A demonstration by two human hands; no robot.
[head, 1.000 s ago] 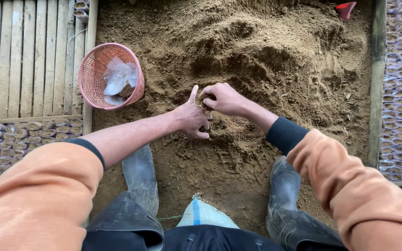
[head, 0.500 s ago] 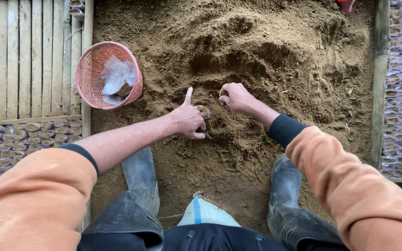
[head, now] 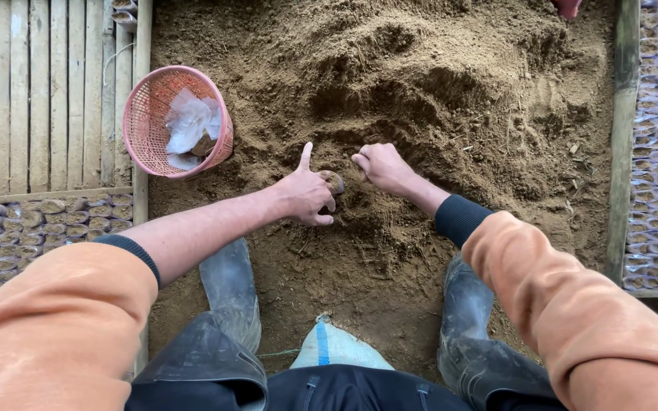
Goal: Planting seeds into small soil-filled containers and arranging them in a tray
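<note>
Now, L hand: curled round small soil-filled bag, thumb up.
R hand: fingers bunched, pressing soil heap just beside bag.
Basket: pink, left, w/ plastic bags.

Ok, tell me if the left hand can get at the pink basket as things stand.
Probably yes: the left hand lies on the soil just right of the pink basket, with only bare soil between them.
</note>
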